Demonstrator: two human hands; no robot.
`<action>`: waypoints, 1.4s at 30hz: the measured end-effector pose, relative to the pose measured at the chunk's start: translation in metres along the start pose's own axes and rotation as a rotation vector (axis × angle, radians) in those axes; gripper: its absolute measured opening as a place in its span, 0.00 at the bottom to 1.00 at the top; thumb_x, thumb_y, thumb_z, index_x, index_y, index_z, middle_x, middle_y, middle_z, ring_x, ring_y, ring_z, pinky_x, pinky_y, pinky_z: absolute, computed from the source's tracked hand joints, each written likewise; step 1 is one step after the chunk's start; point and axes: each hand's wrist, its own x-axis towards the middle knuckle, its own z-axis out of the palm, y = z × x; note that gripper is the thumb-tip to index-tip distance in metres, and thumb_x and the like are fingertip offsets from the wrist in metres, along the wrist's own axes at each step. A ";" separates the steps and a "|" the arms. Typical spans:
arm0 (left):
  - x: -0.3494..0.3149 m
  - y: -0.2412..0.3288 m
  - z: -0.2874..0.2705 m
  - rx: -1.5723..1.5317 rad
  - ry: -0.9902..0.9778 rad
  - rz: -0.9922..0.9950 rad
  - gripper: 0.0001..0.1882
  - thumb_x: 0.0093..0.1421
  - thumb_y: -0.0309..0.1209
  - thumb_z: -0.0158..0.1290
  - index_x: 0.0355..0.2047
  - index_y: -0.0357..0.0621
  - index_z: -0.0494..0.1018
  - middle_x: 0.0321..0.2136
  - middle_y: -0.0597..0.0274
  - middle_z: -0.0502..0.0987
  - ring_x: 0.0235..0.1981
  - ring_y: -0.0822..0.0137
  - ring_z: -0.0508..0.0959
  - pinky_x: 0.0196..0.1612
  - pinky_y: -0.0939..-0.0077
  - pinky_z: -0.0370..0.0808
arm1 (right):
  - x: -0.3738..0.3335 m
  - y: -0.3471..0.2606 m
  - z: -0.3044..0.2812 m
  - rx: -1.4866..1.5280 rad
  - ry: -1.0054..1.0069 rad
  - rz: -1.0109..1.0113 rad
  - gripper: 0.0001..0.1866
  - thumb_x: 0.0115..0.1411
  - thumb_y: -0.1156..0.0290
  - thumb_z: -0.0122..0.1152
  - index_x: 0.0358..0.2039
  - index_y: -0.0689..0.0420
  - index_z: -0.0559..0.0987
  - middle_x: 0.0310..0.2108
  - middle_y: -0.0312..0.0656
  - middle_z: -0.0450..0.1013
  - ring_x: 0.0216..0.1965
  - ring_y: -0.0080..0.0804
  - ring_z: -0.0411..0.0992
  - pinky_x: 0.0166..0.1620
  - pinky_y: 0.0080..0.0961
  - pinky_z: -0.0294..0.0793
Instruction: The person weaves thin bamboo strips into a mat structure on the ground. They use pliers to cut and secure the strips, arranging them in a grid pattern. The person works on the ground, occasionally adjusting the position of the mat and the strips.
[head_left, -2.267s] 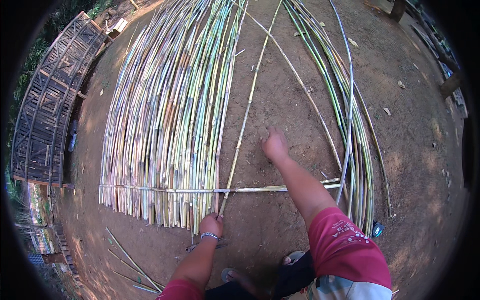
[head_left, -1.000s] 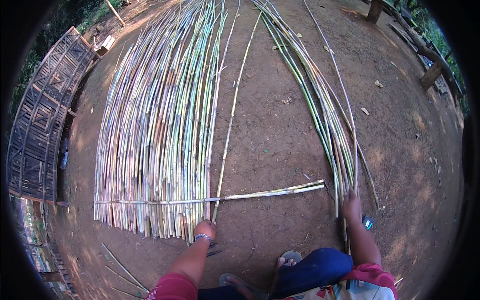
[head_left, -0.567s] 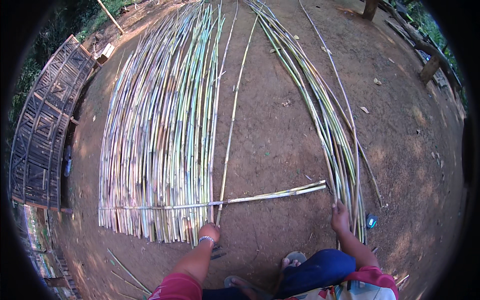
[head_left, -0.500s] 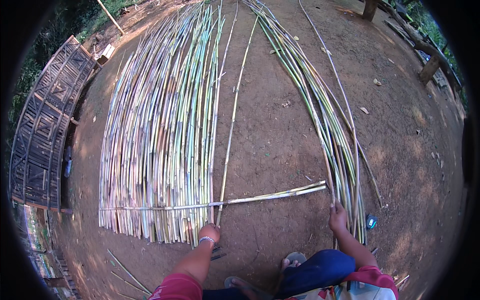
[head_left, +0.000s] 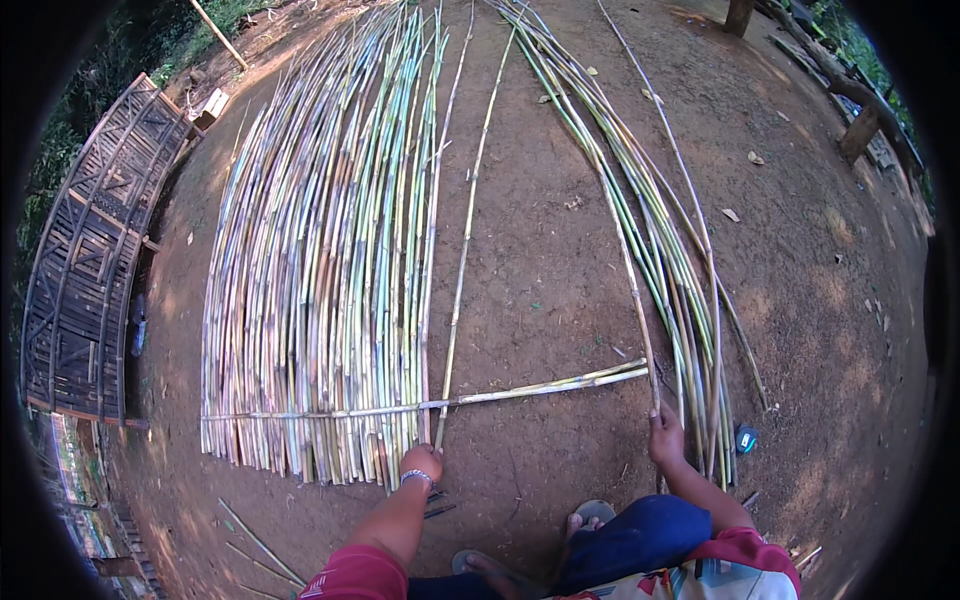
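Many slim bamboo poles [head_left: 320, 270] lie side by side as a wide mat. A cross pole [head_left: 545, 386] runs over their near ends and reaches right, looking like two strips there. My left hand [head_left: 421, 462] is closed at the mat's right corner, around the near end of a bamboo pole [head_left: 424, 380]; its fingers are partly hidden. Just beside it lies a separate pole [head_left: 470, 220]. With my right hand [head_left: 667, 440] I grip another bamboo pole [head_left: 630, 260] near its lower end. It crosses the tip of the cross pole, left of a loose bundle of poles [head_left: 690, 330].
A small teal and black tape measure [head_left: 745, 438] rests right of the bundle. A slatted bamboo platform [head_left: 85, 260] stands at the left. Wooden posts [head_left: 858, 135] rise at the far right. Several cut sticks [head_left: 260, 540] lie on the dirt near my left arm.
My right hand has shifted slightly left with its pole, which has come apart from the bundle and bows leftward. My left hand stays nearly in place.
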 end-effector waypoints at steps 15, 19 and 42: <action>0.002 0.000 -0.002 0.006 -0.032 -0.023 0.18 0.63 0.45 0.54 0.38 0.44 0.83 0.38 0.44 0.82 0.43 0.44 0.81 0.50 0.54 0.77 | -0.001 -0.004 0.024 0.095 -0.012 -0.050 0.21 0.71 0.66 0.52 0.58 0.65 0.74 0.33 0.41 0.75 0.37 0.26 0.70 0.45 0.28 0.71; -0.001 -0.002 -0.003 -0.006 -0.019 -0.035 0.18 0.63 0.45 0.54 0.38 0.43 0.83 0.39 0.43 0.82 0.43 0.44 0.81 0.50 0.54 0.77 | 0.020 -0.011 0.041 0.099 -0.105 0.011 0.21 0.71 0.65 0.52 0.59 0.64 0.74 0.33 0.40 0.75 0.37 0.26 0.71 0.45 0.28 0.71; -0.002 0.023 0.004 -0.060 0.031 -0.013 0.15 0.62 0.43 0.56 0.37 0.44 0.83 0.36 0.44 0.82 0.41 0.44 0.82 0.49 0.53 0.77 | 0.283 -0.137 0.106 -0.068 0.428 -0.397 0.20 0.70 0.61 0.52 0.53 0.62 0.80 0.21 0.39 0.72 0.22 0.32 0.71 0.31 0.35 0.72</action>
